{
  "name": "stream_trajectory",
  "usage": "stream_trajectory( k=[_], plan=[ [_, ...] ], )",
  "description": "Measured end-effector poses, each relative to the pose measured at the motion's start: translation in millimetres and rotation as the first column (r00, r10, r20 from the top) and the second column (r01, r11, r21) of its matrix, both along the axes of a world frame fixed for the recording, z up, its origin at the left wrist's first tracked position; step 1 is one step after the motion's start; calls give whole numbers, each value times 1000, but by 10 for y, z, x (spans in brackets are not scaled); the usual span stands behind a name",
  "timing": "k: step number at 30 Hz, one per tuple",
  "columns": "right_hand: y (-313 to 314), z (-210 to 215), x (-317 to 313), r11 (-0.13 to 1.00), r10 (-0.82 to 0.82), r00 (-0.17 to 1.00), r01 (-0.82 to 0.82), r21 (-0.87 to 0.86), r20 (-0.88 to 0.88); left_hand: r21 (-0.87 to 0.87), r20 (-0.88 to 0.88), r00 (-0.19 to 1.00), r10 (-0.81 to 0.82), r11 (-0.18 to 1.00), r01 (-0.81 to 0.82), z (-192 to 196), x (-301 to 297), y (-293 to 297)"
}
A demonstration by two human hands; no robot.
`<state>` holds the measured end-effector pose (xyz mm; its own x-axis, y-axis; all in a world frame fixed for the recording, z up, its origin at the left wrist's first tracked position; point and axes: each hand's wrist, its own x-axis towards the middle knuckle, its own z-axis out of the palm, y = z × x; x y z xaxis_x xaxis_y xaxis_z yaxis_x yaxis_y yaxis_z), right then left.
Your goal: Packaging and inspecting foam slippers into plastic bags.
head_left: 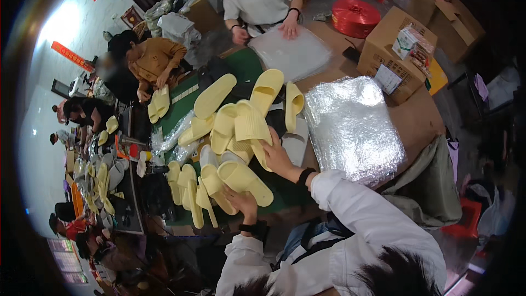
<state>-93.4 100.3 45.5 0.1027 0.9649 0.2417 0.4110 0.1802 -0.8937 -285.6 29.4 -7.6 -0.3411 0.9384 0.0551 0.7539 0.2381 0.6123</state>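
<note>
Head view: the right hand (pixel 278 156) grips a yellow slipper (pixel 251 123) by its sole edge, atop the heap on the green tabletop (pixel 246 64); the left hand (pixel 242 203) curls against a lower slipper (pixel 249 185), its hold too hidden to tell. Probably light, springy and sturdy, either suits a sole-edge or strap grip. Other slippers (pixel 215 96) crowd leftward, silver wrap (pixel 353 131) rightward; overhead seems freest.

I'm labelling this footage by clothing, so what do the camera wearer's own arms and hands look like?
Both arms have loose, long white sleeves. The left hand and right hand are ungloved. A dark band circles the left wrist, and a black band the right. No cables show on either arm.
</note>
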Motion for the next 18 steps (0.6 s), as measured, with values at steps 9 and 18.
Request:
stream_trajectory(
  k=[9, 18],
  plan=[
    [-1186, 744, 1524, 972, -194, 960, 216, 90, -200, 130, -60, 326, -943, 317, 940, 184, 1514, -178],
    [-1601, -643, 2911, 822, -526, 850, 519, -234, 37, -234, -223, 126, -967, 178, 956, -459, 2713, -659]
  ],
)
